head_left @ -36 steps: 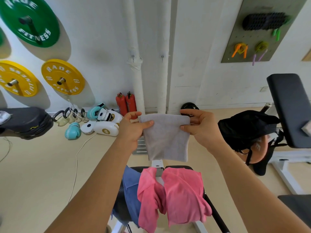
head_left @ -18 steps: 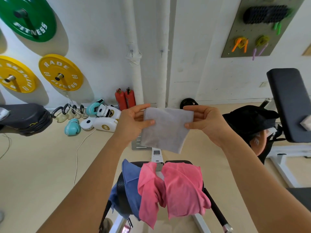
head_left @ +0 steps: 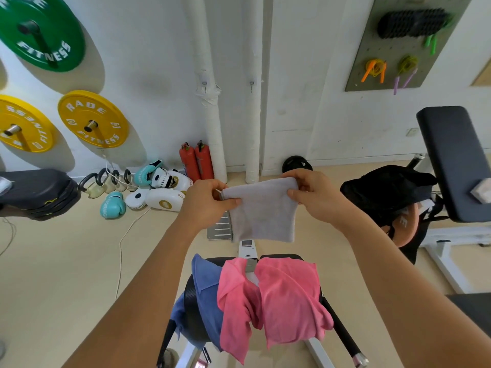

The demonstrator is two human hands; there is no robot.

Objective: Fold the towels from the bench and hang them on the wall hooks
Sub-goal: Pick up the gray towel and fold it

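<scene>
Head view: grey towel (head_left: 263, 211) folded small, held up in the air above the bench (head_left: 196, 309), hanging flat from its top edge. Left hand (head_left: 207, 201) pinching the towel's top left corner, thumb on the near face, fingers curled behind. Right hand (head_left: 313, 193) pinching the top right corner, thumb likewise on the near face, fingers curled over the edge. Both forearms reaching out over the bench.

On the bench, directly below the grey towel: pink towel (head_left: 279, 298) draped in loose, crumpled folds, and blue towel (head_left: 207, 288) just left of it, partly under the pink, hanging off the bench's left side.

Beyond the bench, on the white wall: two small hooks (head_left: 204, 85), one on each wrapped vertical pipe, both bare. Left of the bench: yellow plate (head_left: 91, 119) and green plate (head_left: 39, 30) mounted on the wall, boxing gloves (head_left: 113, 205) on the floor below. Two red extinguishers (head_left: 195, 160) standing at the wall beyond the bench. Right of the bench: black bag (head_left: 385, 189) and pegboard (head_left: 414, 41) high on the wall.
</scene>
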